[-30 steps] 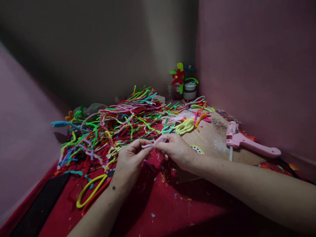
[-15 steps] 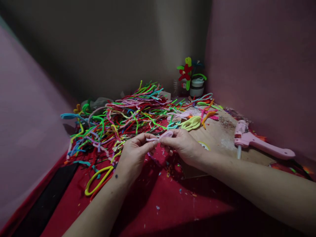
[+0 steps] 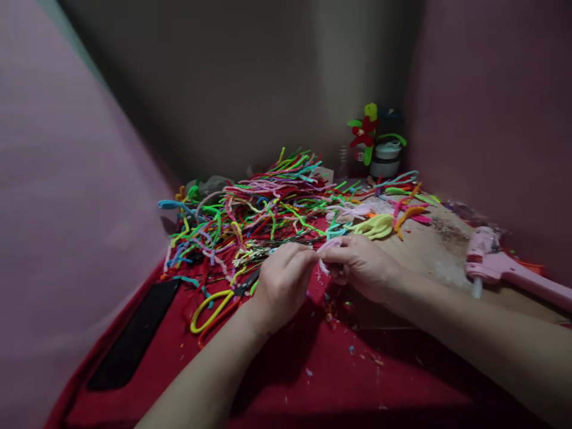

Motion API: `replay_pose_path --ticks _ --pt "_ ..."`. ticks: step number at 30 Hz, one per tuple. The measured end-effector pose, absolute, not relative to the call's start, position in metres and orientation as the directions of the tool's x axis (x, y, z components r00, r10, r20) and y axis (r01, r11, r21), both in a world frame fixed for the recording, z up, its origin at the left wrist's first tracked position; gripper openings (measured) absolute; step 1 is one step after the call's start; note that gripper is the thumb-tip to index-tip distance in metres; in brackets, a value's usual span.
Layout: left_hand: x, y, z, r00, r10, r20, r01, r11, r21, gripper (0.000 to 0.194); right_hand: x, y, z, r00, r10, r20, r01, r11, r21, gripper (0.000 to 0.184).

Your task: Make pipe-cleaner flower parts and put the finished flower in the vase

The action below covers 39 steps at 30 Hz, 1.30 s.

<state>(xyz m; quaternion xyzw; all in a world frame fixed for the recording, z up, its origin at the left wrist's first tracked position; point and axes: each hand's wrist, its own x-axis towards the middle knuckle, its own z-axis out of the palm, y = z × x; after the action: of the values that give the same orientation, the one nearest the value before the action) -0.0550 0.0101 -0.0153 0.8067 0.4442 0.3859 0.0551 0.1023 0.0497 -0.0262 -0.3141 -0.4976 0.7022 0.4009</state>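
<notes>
Between my two hands is a pale pink pipe cleaner (image 3: 329, 245), bent into a loop. My right hand (image 3: 364, 265) pinches it between thumb and fingers. My left hand (image 3: 286, 283) is turned with its back towards me, its fingertips closed at the loop's end and mostly hidden. Just beyond my hands lies a heap of colourful pipe cleaners (image 3: 268, 193). By my left wrist rest scissors with yellow and orange handles (image 3: 210, 311). A bundle of thin stems with pale tips (image 3: 250, 253) lies behind my left hand.
A pink glue gun (image 3: 491, 259) rests on a brown board (image 3: 415, 256) at right. Yellow pipe cleaner loops (image 3: 375, 226) lie nearby. A dark phone-like slab (image 3: 134, 336) is on the red cloth (image 3: 277, 381). At the back stand a red flower (image 3: 364, 132) and a lidded jar (image 3: 385, 159).
My left hand has rolled over, so its back now faces me and the pipe cleaner's left end is hidden. The view has swung left, shifting everything rightward.
</notes>
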Motion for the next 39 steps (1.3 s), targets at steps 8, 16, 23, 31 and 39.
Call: replay_pose_path --ticks 8,16,23,31,39 --pt "-0.06 0.016 -0.003 0.272 0.959 -0.076 0.108 0.048 0.993 0.023 0.108 0.038 -0.017 -0.414 0.783 0.464 0.213 0.579 -0.787 0.015" --pt "-0.062 0.015 0.001 0.26 0.963 -0.07 0.295 -0.01 0.956 0.016 0.11 0.038 -0.022 -0.453 0.562 0.692 0.311 0.827 -0.469 0.019" --pt "-0.05 0.006 -0.014 0.53 0.618 0.581 0.796 -0.599 -0.088 0.02 0.105 0.034 -0.019 -0.342 0.832 0.437 0.408 0.55 -0.729 0.02" --pt "-0.046 0.005 -0.018 0.597 0.528 0.604 0.793 -0.504 -0.343 0.02 0.102 0.046 -0.021 -0.47 0.881 -0.05 -0.109 -0.114 -0.988 0.026" --pt "-0.06 0.018 0.002 0.367 0.911 0.188 0.547 -0.374 0.749 0.026 0.108 0.049 -0.014 -0.457 0.875 0.16 0.103 0.231 -0.967 0.016"
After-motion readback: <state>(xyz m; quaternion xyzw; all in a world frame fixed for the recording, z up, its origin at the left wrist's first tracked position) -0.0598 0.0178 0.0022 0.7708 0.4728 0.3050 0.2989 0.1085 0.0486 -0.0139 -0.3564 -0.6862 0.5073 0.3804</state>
